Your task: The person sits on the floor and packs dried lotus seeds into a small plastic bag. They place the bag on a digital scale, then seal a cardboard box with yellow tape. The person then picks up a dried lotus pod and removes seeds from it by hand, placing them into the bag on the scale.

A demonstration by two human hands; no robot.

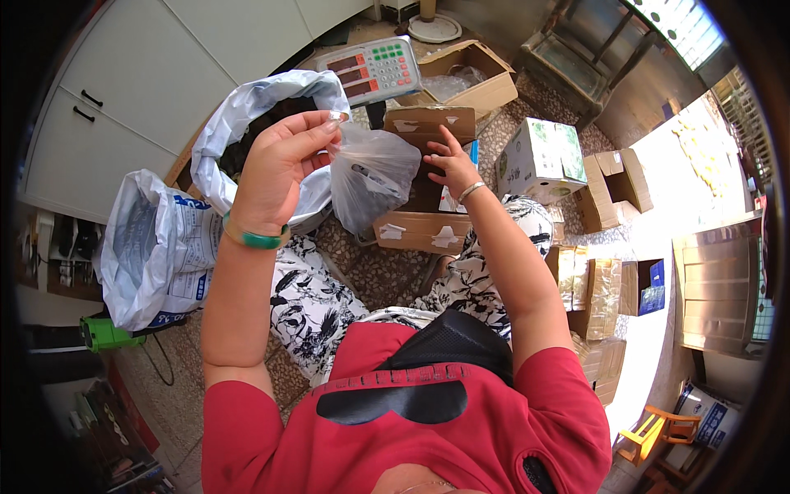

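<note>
Evidently the left hand has the gathered neck of a clear plastic bag pinched between thumb and fingers, the bag hanging between the open white sack and the cardboard box. The right hand appears to hold nothing, its fingers spread above the box. A firm pinch high on the neck should prevent spilling; supporting the bag's base with the free palm would spare the thin film, which likely stretches easily.

Milky-white bag, black-and-white patterned trousers
</note>
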